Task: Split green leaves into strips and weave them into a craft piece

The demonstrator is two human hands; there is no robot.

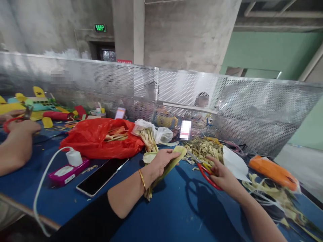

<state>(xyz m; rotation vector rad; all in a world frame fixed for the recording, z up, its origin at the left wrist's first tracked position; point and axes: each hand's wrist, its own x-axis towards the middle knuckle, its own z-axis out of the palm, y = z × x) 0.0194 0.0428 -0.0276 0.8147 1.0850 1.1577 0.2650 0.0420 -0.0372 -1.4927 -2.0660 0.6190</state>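
My left hand (163, 161), with a gold bangle at the wrist, pinches a strip of dried corn husk (179, 155) over the blue table. My right hand (218, 171) has its fingers in the handles of red-handled scissors (210, 179). Their metal blades point left, close to the husk's end; whether they touch it I cannot tell. Behind the blades lies a heap of cut husk scraps (203, 147). A bundle of husks (149, 139) sticks out of a clear plastic bag (161, 134) beyond my left hand.
Left of my hands are a red plastic bag (88, 139) of husks, a black phone (102, 178) and a purple power strip (68, 173) with a white charger. An orange pack (274, 172) lies right. A perforated metal screen (106, 80) bounds the back. A co-worker's hands (24, 126) hold scissors at far left.
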